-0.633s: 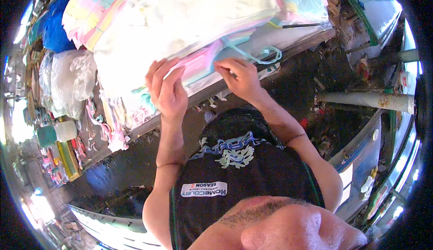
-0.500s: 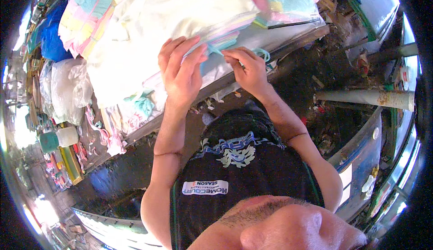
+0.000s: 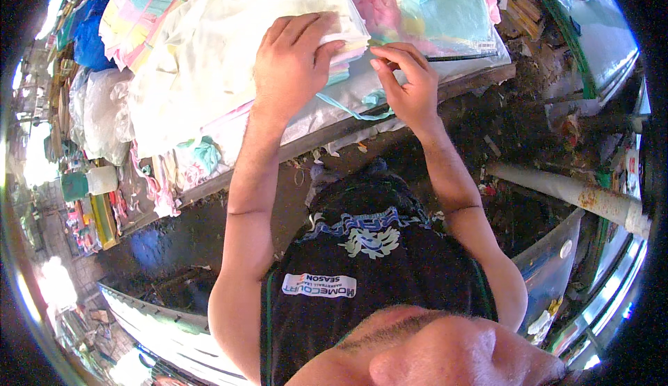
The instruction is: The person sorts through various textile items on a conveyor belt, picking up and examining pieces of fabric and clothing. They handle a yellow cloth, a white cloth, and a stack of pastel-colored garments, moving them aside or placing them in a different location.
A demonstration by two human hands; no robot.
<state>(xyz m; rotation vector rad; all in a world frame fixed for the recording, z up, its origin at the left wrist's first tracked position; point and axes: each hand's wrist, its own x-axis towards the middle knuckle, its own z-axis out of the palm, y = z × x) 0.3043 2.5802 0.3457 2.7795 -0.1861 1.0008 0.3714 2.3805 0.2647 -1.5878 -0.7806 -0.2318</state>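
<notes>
A thick stack of pale cloth pieces (image 3: 202, 59), white on top with pastel layers at its edge, lies on the table. My left hand (image 3: 289, 62) grips the near right corner of the stack, fingers over the top and thumb against the layered edge. Just right of that corner is my right hand (image 3: 410, 83), its thumb and index fingertip slightly apart and nothing visible between them. A thin teal cloth strip (image 3: 355, 113) curves along the table edge below both hands.
Clear-wrapped pastel cloth bundles (image 3: 445, 13) lie at the far right of the table. Plastic bags (image 3: 104, 118) and a blue bundle (image 3: 88, 34) are at the left. Cloth scraps (image 3: 163, 191) hang over the near edge (image 3: 473, 80). A rusty pipe (image 3: 577, 191) stands to the right.
My right hand has let go of the teal strip, which now lies along the table edge, and has moved up and right. My left hand has shifted up and right on the stack.
</notes>
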